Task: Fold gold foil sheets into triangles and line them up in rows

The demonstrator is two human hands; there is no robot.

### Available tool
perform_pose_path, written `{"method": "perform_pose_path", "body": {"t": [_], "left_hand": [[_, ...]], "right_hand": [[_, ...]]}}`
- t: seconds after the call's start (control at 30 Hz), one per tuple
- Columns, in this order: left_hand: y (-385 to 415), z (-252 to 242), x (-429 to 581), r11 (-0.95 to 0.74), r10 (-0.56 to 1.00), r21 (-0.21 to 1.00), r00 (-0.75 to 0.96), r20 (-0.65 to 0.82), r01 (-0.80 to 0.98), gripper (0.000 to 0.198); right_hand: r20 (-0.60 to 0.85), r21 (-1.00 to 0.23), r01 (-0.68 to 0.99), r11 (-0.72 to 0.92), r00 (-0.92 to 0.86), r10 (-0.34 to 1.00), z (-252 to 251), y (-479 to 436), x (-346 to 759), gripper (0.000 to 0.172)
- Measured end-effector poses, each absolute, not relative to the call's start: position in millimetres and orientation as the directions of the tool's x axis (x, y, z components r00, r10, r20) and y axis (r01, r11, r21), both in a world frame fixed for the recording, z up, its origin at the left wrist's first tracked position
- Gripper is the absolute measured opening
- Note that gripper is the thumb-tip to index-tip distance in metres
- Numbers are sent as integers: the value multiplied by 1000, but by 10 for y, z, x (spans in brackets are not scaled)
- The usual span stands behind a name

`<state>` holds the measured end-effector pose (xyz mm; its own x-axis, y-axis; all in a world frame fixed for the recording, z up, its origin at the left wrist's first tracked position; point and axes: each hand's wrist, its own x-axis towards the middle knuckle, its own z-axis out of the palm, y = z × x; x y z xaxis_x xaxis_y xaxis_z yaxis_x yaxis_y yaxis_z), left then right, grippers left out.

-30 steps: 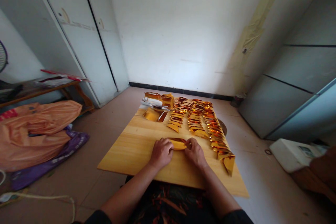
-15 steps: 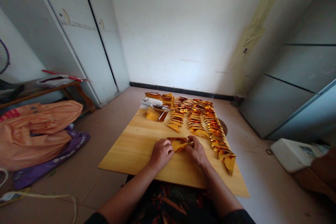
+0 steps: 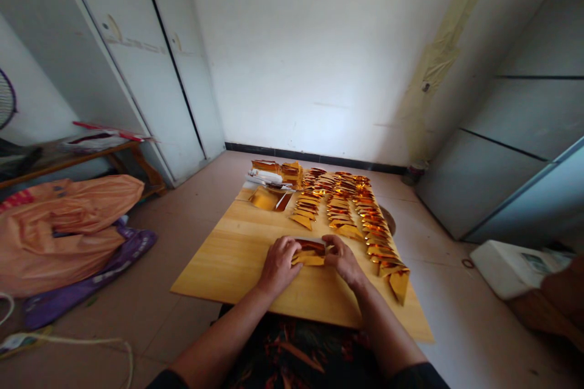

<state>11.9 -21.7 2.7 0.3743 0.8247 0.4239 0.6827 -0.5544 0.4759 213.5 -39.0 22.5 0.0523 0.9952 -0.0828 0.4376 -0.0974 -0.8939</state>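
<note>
Between my two hands, near the front of the wooden board (image 3: 219, 255), is a sheet of gold foil paper (image 3: 311, 257), partly folded, its far edge raised. My left hand (image 3: 279, 264) grips its left end between thumb and fingers. The right end is pinched by my right hand (image 3: 341, 260). Beyond my hands lie rows of folded gold foil pieces (image 3: 340, 206), overlapping one another. The longest row (image 3: 376, 237) runs down the board's right side. A flat stack of gold foil sheets (image 3: 267, 199) rests at the back left.
Behind the flat stack lies a white plastic packet (image 3: 264, 177). To the left on the floor are an orange cloth or bag (image 3: 73, 231) and a purple bag (image 3: 86, 279). A white box (image 3: 506, 268) stands at the right, below a grey cabinet (image 3: 511, 146).
Both hands have shifted their grip on the foil paper. Its near edge is now folded over straighter, and the far edge stands up more. The rows beyond are unchanged.
</note>
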Motion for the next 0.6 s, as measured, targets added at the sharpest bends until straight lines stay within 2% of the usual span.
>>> {"method": "perform_pose_path", "body": {"t": [0.13,0.3,0.37,0.47,0.6], "left_hand": [[-208,-15,119,-558,815,449,357,456,698,56],[-194,-66,116,-548,815,421,348,463,723,69],[-191,-74,116,-550,813,420,348,466,722,70],[-192,-70,121,-548,815,424,345,466,721,65],[-201,-41,124,-537,825,424,350,443,729,54]], "right_hand": [[-39,-785,609,-110,129,991,168,-390,2075,36],[93,-648,761,-22,108,990,77,-391,2016,17],[140,-642,767,20,91,986,43,-413,2015,11],[241,-633,767,104,68,968,-22,-459,2029,10],[395,-557,798,231,10,919,-103,-500,2043,11]]}}
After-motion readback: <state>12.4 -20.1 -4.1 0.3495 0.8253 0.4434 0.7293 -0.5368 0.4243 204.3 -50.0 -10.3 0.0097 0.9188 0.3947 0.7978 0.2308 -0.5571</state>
